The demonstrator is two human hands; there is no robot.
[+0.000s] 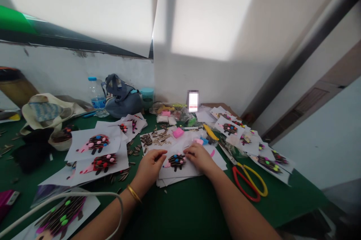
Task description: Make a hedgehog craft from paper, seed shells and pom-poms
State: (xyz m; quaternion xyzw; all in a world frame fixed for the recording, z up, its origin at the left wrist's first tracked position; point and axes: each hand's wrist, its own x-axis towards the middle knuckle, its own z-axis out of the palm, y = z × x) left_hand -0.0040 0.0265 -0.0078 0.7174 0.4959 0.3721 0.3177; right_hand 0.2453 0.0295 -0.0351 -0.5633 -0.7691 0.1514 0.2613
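A picture of a hedgehog (176, 162), with dark seed spines and blue and pink dots, lies on a white paper sheet (169, 175) atop a small stack. My left hand (150, 165), with a gold bangle (134, 193) on its wrist, is at the hedgehog's left side, thumb and forefinger drawn together. At the picture's upper right, my right hand (199, 157) has its fingers curled down close to the paper. Whatever lies between the fingertips of either hand is too small to make out. Behind the hands are sunflower seeds (153, 138) and a pink clay block (178, 132).
Finished-looking hedgehog sheets lie left (81, 142) and right (229, 129). Scissors (245, 180) with red and yellow handles rest right of my right hand. A water bottle (97, 99) and blue bag (122, 99) stand behind. A white cable (93, 194) crosses my left forearm.
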